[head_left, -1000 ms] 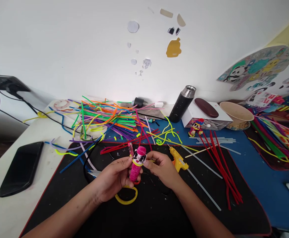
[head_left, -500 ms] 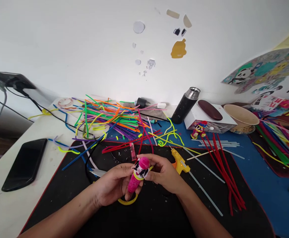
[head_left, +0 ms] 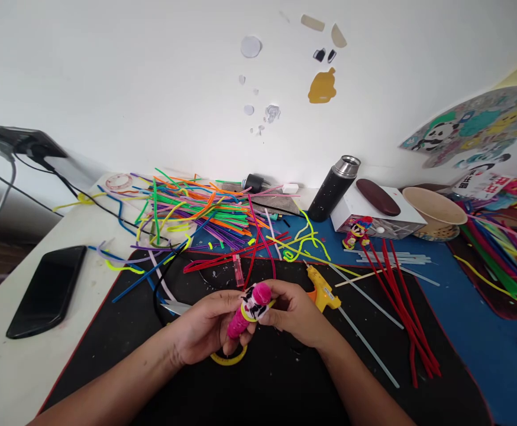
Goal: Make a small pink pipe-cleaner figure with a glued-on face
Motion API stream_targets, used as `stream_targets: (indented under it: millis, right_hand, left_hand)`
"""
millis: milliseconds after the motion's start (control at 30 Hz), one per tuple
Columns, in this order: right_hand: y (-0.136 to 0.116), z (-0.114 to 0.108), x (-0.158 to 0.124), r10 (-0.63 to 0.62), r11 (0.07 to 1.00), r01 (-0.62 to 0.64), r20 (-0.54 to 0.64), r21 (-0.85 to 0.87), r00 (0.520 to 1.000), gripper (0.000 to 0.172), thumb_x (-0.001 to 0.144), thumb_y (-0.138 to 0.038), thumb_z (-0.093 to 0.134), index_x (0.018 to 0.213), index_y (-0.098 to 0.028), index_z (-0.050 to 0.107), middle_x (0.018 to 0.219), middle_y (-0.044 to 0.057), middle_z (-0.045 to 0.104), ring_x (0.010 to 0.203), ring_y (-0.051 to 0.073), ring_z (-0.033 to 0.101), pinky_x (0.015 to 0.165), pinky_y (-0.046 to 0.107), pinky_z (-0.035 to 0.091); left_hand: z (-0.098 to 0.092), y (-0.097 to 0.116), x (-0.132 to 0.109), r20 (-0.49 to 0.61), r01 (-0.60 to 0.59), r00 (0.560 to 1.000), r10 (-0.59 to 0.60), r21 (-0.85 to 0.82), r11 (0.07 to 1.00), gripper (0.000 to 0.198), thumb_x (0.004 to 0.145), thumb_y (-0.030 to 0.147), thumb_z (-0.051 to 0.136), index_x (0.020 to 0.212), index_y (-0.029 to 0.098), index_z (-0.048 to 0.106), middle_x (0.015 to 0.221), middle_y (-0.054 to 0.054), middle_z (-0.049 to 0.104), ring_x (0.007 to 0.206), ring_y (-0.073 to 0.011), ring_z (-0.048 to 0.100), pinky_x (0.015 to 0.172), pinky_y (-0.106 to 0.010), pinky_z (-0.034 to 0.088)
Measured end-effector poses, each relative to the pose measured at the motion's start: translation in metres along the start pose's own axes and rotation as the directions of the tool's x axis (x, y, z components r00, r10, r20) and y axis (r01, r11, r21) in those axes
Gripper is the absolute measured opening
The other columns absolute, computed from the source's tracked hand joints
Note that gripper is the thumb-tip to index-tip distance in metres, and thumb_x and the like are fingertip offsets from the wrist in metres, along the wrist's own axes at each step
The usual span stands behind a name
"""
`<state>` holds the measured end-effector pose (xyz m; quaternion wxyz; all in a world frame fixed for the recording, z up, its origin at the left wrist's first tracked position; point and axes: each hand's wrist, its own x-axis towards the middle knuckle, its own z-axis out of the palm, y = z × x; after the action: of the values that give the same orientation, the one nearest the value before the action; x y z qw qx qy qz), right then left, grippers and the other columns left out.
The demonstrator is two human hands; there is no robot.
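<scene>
A pink pipe-cleaner doll [head_left: 239, 323] with a round pink top and a black-and-white face area is held over the black mat [head_left: 258, 393]. My left hand [head_left: 207, 328] is closed around its body from the left and below. A yellow pipe cleaner [head_left: 249, 318] wraps the doll's neck. My right hand [head_left: 291, 313] pinches at the right side of that neck, where a yellow end shows by the fingers. Partly hidden under my left hand lie scissors [head_left: 230, 360], their blade out to the left and yellow handle below.
Behind the hands lies a heap of coloured pipe cleaners [head_left: 196, 207]. A yellow glue gun [head_left: 323, 288] rests right of my right hand, near red pipe cleaners [head_left: 403, 313]. A small finished doll [head_left: 356, 232], a black flask [head_left: 333, 188] and a phone [head_left: 45, 293] stand or lie farther out.
The doll's top has tilted slightly to the right in my hands. Both hands keep their hold, and the whole view has shifted a little.
</scene>
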<state>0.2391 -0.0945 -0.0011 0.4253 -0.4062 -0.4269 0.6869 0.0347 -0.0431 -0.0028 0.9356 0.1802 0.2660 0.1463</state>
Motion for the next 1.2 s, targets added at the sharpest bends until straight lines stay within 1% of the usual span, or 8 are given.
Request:
stream_targets:
  millis: [200, 367, 467, 567, 667, 833, 1000, 1200]
  right_hand:
    - [0.002, -0.003, 0.003, -0.006, 0.993, -0.007, -0.106, -0.12, 0.994, 0.039, 0.085, -0.049, 0.084, 0.108, -0.019, 0.076, 0.082, 0.0, 0.066, 0.058, 0.008, 0.046, 0.052, 0.022, 0.036]
    - [0.005, -0.006, 0.004, 0.015, 0.991, -0.033, -0.144, -0.129, 0.99, 0.045, 0.082, -0.054, 0.085, 0.108, -0.019, 0.076, 0.078, -0.001, 0.063, 0.059, 0.009, 0.047, 0.051, 0.022, 0.034]
    - [0.007, -0.007, 0.005, 0.026, 0.992, -0.046, -0.161, -0.119, 0.987, 0.048, 0.081, -0.057, 0.085, 0.106, -0.018, 0.075, 0.074, -0.002, 0.06, 0.058, 0.009, 0.046, 0.05, 0.023, 0.033]
    - [0.009, -0.008, 0.006, 0.034, 0.993, -0.053, -0.176, -0.107, 0.984, 0.049, 0.081, -0.059, 0.084, 0.104, -0.017, 0.075, 0.073, -0.002, 0.06, 0.056, 0.008, 0.045, 0.049, 0.022, 0.033]
    - [0.009, -0.008, 0.006, 0.03, 0.993, -0.051, -0.185, -0.106, 0.982, 0.05, 0.081, -0.06, 0.084, 0.105, -0.016, 0.074, 0.075, -0.001, 0.062, 0.054, 0.007, 0.044, 0.047, 0.022, 0.033]
    - [0.007, -0.007, 0.007, 0.029, 0.991, -0.053, -0.193, -0.12, 0.981, 0.05, 0.079, -0.062, 0.083, 0.098, -0.016, 0.072, 0.069, -0.004, 0.058, 0.052, 0.008, 0.042, 0.046, 0.022, 0.032]
    - [0.004, -0.006, 0.008, 0.045, 0.988, -0.075, -0.211, -0.136, 0.976, 0.05, 0.079, -0.06, 0.084, 0.099, -0.017, 0.071, 0.07, -0.003, 0.059, 0.053, 0.008, 0.044, 0.047, 0.023, 0.033]
    - [0.003, -0.004, 0.007, 0.043, 0.985, -0.079, -0.227, -0.152, 0.973, 0.047, 0.08, -0.061, 0.083, 0.094, -0.018, 0.07, 0.068, -0.004, 0.058, 0.052, 0.008, 0.043, 0.048, 0.024, 0.032]
  left_hand:
    - [0.002, 0.0, 0.004, -0.095, -0.043, 0.995, 0.04, -0.03, 0.999, 0.035, 0.077, 0.038, 0.092, 0.09, 0.01, 0.075, 0.071, -0.008, 0.073, 0.055, -0.0135, 0.069, 0.039, -0.012, 0.049]
    - [0.007, -0.002, 0.004, -0.166, -0.053, 0.985, 0.045, -0.043, 0.998, 0.042, 0.07, 0.039, 0.097, 0.088, 0.013, 0.07, 0.07, -0.006, 0.073, 0.055, -0.0135, 0.07, 0.04, -0.012, 0.049]
    - [0.009, -0.001, 0.004, -0.183, -0.081, 0.981, 0.072, -0.041, 0.996, 0.044, 0.069, 0.041, 0.097, 0.088, 0.012, 0.07, 0.071, -0.006, 0.073, 0.055, -0.0127, 0.069, 0.041, -0.012, 0.049]
    - [0.007, 0.0, 0.003, -0.158, -0.085, 0.984, 0.08, -0.028, 0.996, 0.043, 0.076, 0.045, 0.092, 0.092, 0.011, 0.07, 0.077, -0.007, 0.074, 0.059, -0.013, 0.07, 0.045, -0.014, 0.053]
    - [0.003, 0.001, 0.001, -0.091, -0.092, 0.992, 0.092, 0.0, 0.996, 0.044, 0.084, 0.05, 0.084, 0.101, 0.012, 0.071, 0.084, -0.009, 0.075, 0.065, -0.0149, 0.072, 0.049, -0.016, 0.056]
    - [-0.001, 0.003, -0.004, 0.001, -0.111, 0.994, 0.112, 0.074, 0.991, 0.037, 0.084, 0.036, 0.087, 0.106, 0.014, 0.068, 0.093, -0.01, 0.076, 0.071, -0.0159, 0.074, 0.058, -0.019, 0.059]
    - [0.001, 0.006, -0.006, -0.005, -0.122, 0.992, 0.125, 0.181, 0.976, 0.034, 0.087, 0.034, 0.084, 0.11, 0.013, 0.068, 0.101, -0.013, 0.075, 0.072, -0.0154, 0.073, 0.059, -0.02, 0.057]
    - [0.003, 0.006, -0.005, -0.011, -0.125, 0.992, 0.129, 0.174, 0.977, 0.03, 0.088, 0.036, 0.082, 0.102, 0.014, 0.066, 0.087, -0.006, 0.069, 0.069, -0.0143, 0.068, 0.057, -0.02, 0.052]
